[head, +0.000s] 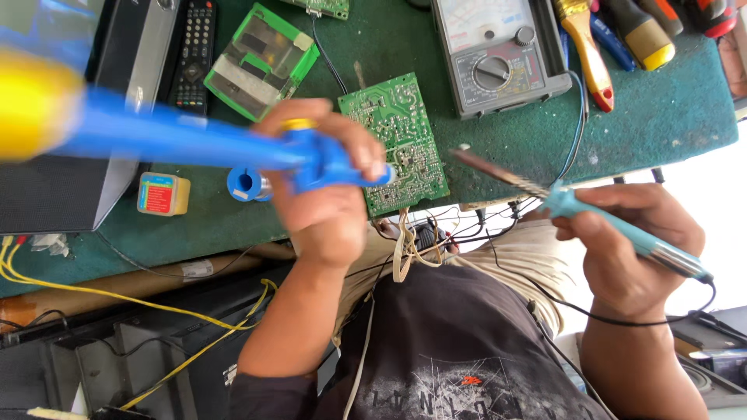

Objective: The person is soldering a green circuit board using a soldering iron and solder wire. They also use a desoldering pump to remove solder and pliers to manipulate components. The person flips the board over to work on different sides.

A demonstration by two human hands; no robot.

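Gripping blue desoldering pump in left hand, soldering iron in right hand

1. Circuit boards: 2 counted – one green board, one at top edge.
2. Handheld tools: 2 seen – blue desoldering pump, soldering iron.
3. Multimeter: 1.
4. Remote: 1.
5. Solder spool: 1.
6. Hands: 2 – left, right.
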